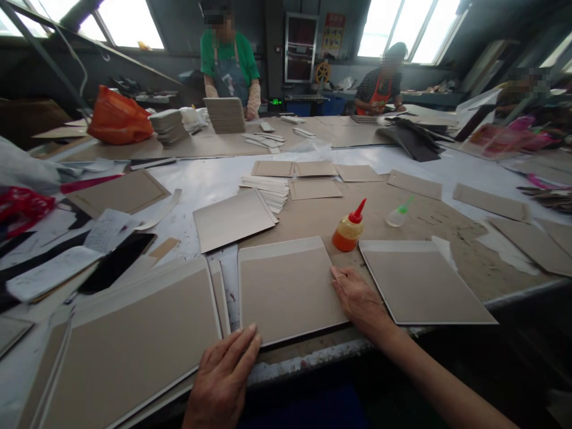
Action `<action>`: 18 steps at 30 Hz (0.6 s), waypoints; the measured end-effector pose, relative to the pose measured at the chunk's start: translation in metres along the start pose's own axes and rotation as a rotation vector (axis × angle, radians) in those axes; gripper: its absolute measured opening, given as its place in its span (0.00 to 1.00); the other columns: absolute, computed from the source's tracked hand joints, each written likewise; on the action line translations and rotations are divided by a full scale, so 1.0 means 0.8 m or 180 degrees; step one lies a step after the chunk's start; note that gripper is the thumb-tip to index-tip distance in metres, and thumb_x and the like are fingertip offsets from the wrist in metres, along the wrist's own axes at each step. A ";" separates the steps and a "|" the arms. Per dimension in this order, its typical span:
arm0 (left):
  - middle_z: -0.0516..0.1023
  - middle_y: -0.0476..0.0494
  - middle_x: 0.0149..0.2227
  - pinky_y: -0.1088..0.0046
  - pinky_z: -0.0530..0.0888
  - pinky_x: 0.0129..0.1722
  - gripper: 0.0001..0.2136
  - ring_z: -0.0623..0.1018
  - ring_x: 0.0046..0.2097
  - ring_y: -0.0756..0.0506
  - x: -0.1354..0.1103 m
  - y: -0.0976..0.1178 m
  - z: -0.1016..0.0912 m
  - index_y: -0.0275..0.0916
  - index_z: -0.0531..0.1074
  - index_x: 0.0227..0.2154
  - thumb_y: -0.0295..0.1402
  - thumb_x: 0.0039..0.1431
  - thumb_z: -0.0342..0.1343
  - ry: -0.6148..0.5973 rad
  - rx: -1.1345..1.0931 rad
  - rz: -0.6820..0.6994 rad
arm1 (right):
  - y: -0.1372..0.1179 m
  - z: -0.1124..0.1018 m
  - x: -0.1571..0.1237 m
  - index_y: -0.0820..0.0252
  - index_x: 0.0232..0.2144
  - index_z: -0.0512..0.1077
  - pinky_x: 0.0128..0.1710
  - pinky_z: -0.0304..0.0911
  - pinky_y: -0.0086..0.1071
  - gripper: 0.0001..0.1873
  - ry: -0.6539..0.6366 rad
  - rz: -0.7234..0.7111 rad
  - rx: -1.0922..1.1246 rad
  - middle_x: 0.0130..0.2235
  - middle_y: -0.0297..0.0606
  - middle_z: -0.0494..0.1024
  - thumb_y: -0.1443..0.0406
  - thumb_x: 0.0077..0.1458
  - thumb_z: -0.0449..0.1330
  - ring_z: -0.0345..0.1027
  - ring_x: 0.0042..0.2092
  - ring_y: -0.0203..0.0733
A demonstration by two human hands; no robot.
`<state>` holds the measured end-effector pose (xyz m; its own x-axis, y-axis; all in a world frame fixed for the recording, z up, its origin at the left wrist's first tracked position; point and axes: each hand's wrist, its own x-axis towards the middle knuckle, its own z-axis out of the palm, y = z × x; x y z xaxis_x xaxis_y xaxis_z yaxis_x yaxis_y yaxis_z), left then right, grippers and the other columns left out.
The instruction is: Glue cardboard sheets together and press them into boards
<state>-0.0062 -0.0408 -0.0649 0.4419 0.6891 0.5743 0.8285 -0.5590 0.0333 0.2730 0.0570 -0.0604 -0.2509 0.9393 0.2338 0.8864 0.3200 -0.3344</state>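
Observation:
A flat grey-brown cardboard panel [286,292] with a pale strip along its top lies in front of me at the table's near edge. My right hand [357,298] is closed at its right edge, fingers bent against the side. At the lower left corner, my left hand [226,372] rests with fingers stretched out close together; its thumb is hidden. To the left is a pile of larger similar panels [143,339]. Another panel [422,283] lies right of my right hand. Just beyond stands a bottle of orange liquid [347,232] with a red nozzle.
A small green-tipped bottle [397,215] stands behind the right panel. Farther back are a tilted board [235,220], a stack of white strips [270,192] and several small panels [315,169]. A black phone [117,262] lies left. Co-workers [230,65] stand across the table.

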 end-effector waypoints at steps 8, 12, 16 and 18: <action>0.74 0.43 0.46 0.69 0.67 0.45 0.16 0.70 0.49 0.45 -0.002 0.003 0.001 0.36 0.69 0.45 0.19 0.57 0.43 0.0091 -0.0011 -0.0082 | 0.011 0.009 0.000 0.65 0.50 0.63 0.46 0.62 0.40 0.20 0.0150 -0.0238 -0.0007 0.40 0.49 0.68 0.63 0.61 0.42 0.65 0.43 0.48; 0.72 0.43 0.48 0.69 0.66 0.47 0.17 0.68 0.51 0.45 -0.012 -0.001 0.004 0.36 0.67 0.48 0.20 0.57 0.43 -0.0044 0.0016 -0.0012 | 0.011 0.008 -0.001 0.65 0.50 0.64 0.43 0.64 0.38 0.19 0.0172 -0.0238 -0.0089 0.40 0.49 0.69 0.64 0.60 0.42 0.65 0.43 0.48; 0.71 0.45 0.50 0.70 0.65 0.49 0.19 0.67 0.52 0.46 -0.017 -0.003 0.007 0.39 0.64 0.51 0.21 0.58 0.43 -0.0118 -0.0043 -0.0038 | 0.010 0.010 -0.001 0.65 0.50 0.64 0.40 0.66 0.38 0.19 0.0249 -0.0286 -0.0129 0.38 0.48 0.69 0.64 0.60 0.43 0.66 0.40 0.47; 0.72 0.45 0.49 0.71 0.65 0.49 0.20 0.68 0.52 0.46 -0.017 -0.005 0.007 0.41 0.62 0.53 0.22 0.59 0.42 -0.0062 -0.0083 -0.0067 | 0.011 0.011 -0.001 0.64 0.50 0.64 0.39 0.66 0.38 0.19 0.0275 -0.0300 -0.0141 0.38 0.47 0.69 0.65 0.60 0.42 0.66 0.40 0.46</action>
<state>-0.0134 -0.0456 -0.0775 0.4311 0.7096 0.5573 0.8286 -0.5559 0.0668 0.2774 0.0604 -0.0715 -0.3012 0.8907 0.3405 0.8773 0.3988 -0.2671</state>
